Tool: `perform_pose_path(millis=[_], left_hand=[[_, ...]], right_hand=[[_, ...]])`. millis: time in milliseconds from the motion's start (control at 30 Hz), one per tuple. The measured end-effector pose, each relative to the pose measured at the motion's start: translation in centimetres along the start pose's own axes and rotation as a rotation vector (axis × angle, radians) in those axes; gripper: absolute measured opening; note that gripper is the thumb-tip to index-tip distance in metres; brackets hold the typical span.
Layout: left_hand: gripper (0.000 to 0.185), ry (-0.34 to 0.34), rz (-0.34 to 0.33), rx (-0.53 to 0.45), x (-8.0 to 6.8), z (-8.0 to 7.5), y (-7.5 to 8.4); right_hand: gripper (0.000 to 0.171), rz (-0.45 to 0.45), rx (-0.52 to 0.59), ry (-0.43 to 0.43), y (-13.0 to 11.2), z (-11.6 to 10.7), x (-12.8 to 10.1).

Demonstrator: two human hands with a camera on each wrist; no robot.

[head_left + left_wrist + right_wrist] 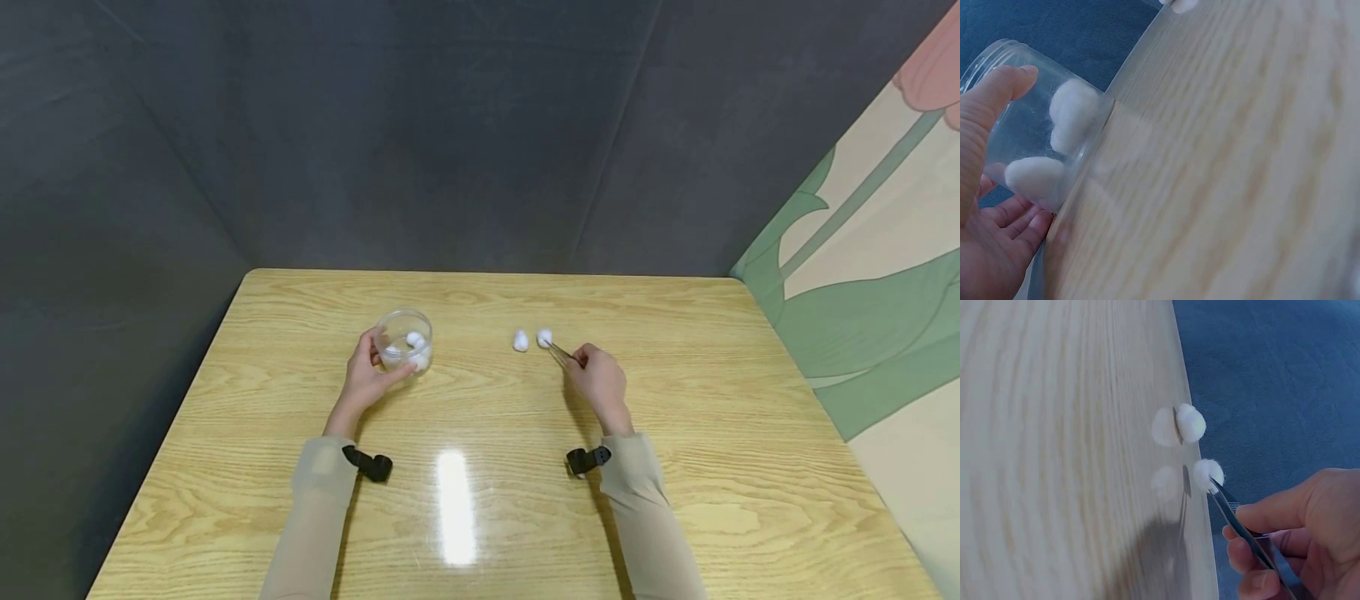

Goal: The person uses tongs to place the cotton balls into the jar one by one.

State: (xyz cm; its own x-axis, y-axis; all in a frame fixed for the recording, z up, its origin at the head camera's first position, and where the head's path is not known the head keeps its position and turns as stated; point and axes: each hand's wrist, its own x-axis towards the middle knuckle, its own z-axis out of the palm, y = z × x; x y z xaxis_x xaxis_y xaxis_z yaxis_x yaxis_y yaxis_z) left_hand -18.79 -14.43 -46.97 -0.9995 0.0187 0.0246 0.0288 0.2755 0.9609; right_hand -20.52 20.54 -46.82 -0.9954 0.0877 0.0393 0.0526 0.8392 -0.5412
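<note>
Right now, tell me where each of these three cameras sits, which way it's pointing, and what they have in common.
Head: worn on the head, looks forward and down at the wooden table; shows both sleeved forearms, left hand and right hand.
Left wrist: on that wrist, looks along the palm at the clear jar it holds, cotton balls inside.
Right wrist: on that wrist, looks past the fingers at the tweezers, whose tips touch a cotton ball.
Shared: head and right wrist both show the two loose balls; head and left wrist both show the jar.
</note>
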Motion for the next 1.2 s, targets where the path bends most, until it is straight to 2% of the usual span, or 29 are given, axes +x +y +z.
perform_pose_path(millis=[333,1200], left_hand=[[0.078,0.000,0.002,-0.005,0.0,0.0,0.0],[0.078,-0.010,-0.010,-0.021,0.0,0.0,-0.2]], right_hand=[[0.014,0.040,0.033,-0.005,-0.3,-0.7,-0.6],[0.011,-0.044,0.088,0.048,-1.5,-1.7,-1.7]])
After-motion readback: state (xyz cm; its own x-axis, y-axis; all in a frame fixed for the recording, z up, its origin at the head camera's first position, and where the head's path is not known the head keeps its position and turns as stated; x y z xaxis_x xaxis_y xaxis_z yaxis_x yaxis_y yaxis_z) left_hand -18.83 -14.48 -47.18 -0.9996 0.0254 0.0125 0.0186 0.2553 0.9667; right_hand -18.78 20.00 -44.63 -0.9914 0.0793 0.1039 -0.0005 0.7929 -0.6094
